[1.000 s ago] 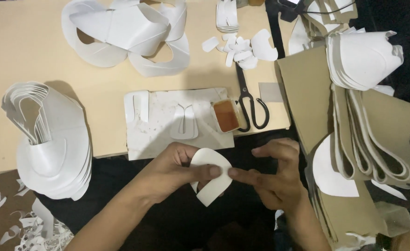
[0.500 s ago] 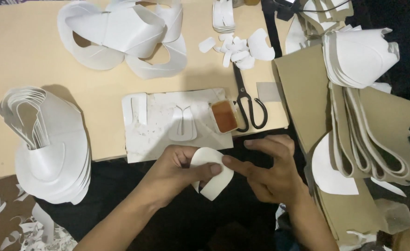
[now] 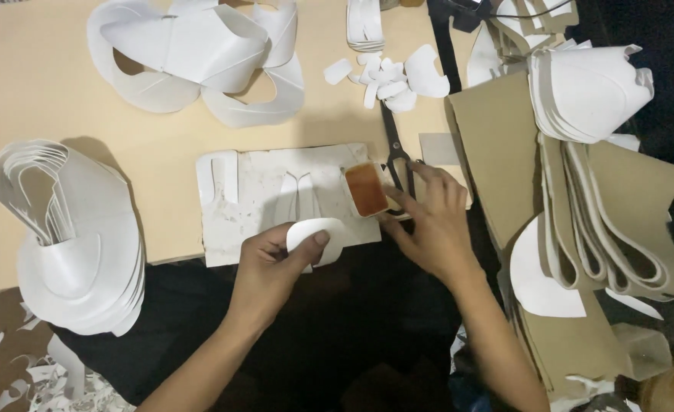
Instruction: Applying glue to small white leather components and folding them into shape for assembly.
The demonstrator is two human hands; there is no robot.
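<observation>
Since a moment ago our right hand [image 3: 428, 221] has let go of the white cut piece [image 3: 318, 236] and moved up to the little tub of orange-brown paste [image 3: 366, 189]. Before, both hands held the piece together over the dark cloth [image 3: 337, 320]. Now only our left hand [image 3: 272, 267] has it.

Our left hand is closed on the white cut piece, with the thumb pressed on top and the fingers curled under it. The piece is rounded, and it sits at the bottom edge of the white work board [image 3: 276, 194], just below the tub.

Our right hand is open, with the fingers spread out. The fingertips lie on the black scissors [image 3: 398, 156] and right beside the tub. We cannot tell if they grip anything.

The board lies on the tan table [image 3: 39, 91]. On our left stands a big stack of curved white pieces [image 3: 77, 252]. At the top lies a loose pile of bigger white pieces [image 3: 199, 53], and small white scraps [image 3: 386, 76] lie near the scissor tips. On our right are tan sheets [image 3: 497, 145] with more white shapes [image 3: 585, 88] stacked on them. Tiny white snips [image 3: 32, 374] lie at the bottom left.
</observation>
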